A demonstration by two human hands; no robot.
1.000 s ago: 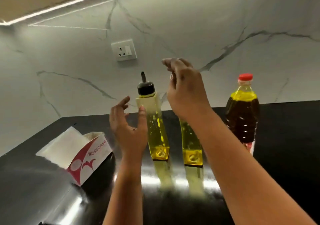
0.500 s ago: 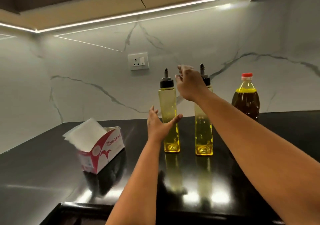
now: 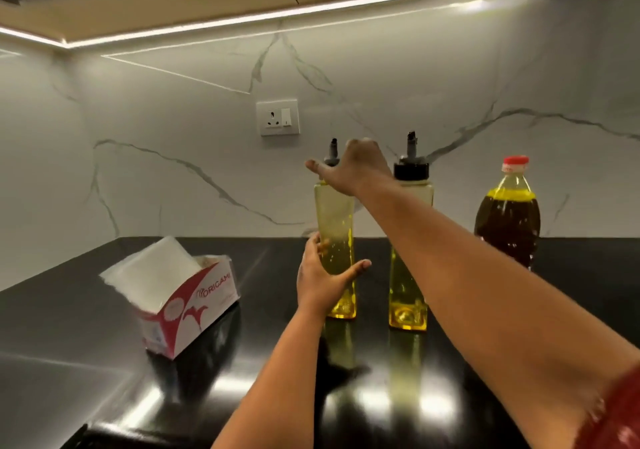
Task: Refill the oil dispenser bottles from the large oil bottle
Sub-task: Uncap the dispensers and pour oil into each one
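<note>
Yellow-tinted square plastic dispenser bottle (image 3: 334, 227): left hand (image 3: 320, 280) grips body, right hand (image 3: 356, 168) closing over black cap; oily, may slip, topple.

Two tall square dispensers stand upright side by side on the black surface (image 3: 571, 292), each clear yellow with a black cap and a thin spout. The left dispenser (image 3: 335, 220) holds oil only in its lower part; its cap is mostly hidden. The right dispenser (image 3: 406, 296) shows its cap in full. The oil bottle (image 3: 507, 220), round, red-capped and filled with dark oil, stands upright further right, apart from them.
</note>
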